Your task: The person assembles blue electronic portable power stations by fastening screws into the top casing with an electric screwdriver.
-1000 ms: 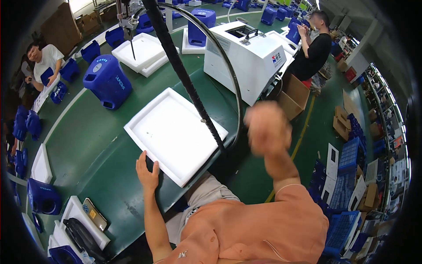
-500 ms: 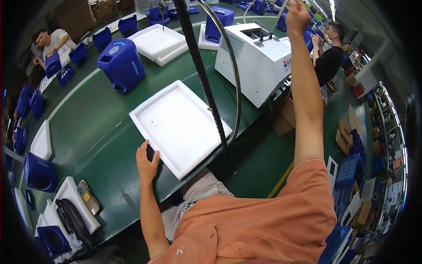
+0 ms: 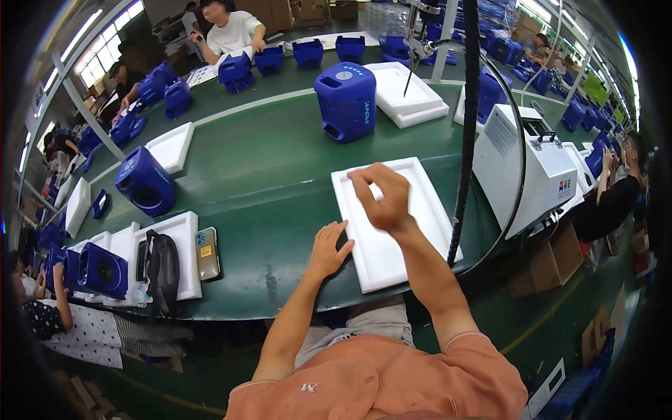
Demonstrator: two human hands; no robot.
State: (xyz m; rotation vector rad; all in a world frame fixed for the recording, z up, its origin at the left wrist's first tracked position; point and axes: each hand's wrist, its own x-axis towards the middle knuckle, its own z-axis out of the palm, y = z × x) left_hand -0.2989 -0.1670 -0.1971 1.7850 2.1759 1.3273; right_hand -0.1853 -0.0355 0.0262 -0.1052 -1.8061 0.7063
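A shallow white foam tray (image 3: 381, 269) with a raised rim lies on the green bench in front of me. Beside its left rim rests my left hand (image 3: 327, 250), open, fingers spread and fingertips at the edge. Over the tray's far left part is my right hand (image 3: 386, 198), its fingers curled in toward the thumb. Whatever the fingers may hold is hidden. The hand covers part of the tray floor. Just right of the tray hangs a black-wrapped cable (image 3: 465, 147), with a powered screwdriver-like tool (image 3: 418, 43) hanging beyond.
A blue plastic housing (image 3: 346, 103) stands beyond the tray, near stacked foam trays (image 3: 409, 98). A white machine (image 3: 525, 168) is at the right. Leftward are a phone (image 3: 208, 253), a black pouch (image 3: 163, 273) and another blue housing (image 3: 145, 182). Several co-workers sit around the bench.
My right hand has come down from high at the right to over the tray. My view has swung left. The left hand stays by the tray's left rim.
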